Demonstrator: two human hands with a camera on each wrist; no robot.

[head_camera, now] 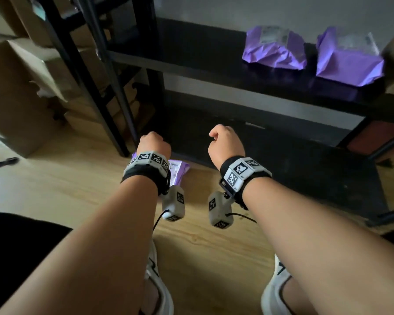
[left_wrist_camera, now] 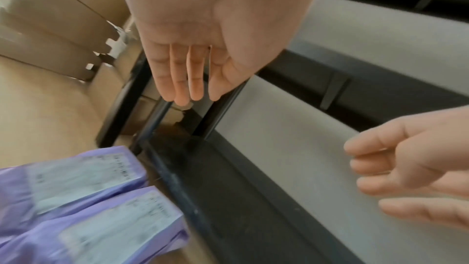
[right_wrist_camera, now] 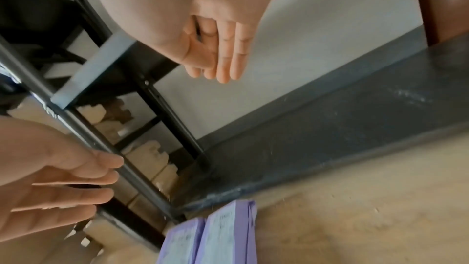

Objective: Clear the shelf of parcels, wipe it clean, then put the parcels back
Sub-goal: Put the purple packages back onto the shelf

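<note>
Both my forearms reach forward and down, side by side, a little apart from each other. Each wrist wears a black band with a grey block of black-and-white markers on top, and a small grey camera hangs under each wrist.

My left hand (head_camera: 154, 143) is held palm down, with the back of the hand toward my head. From the wrist camera its fingers (left_wrist_camera: 180, 79) point down, close together and relaxed. It holds nothing.

My right hand (head_camera: 225, 142) is at the same height, also palm down. Its fingers (right_wrist_camera: 223, 55) hang loosely, side by side, and the grip is empty. The thumb sticks out a little toward the left hand.
</note>
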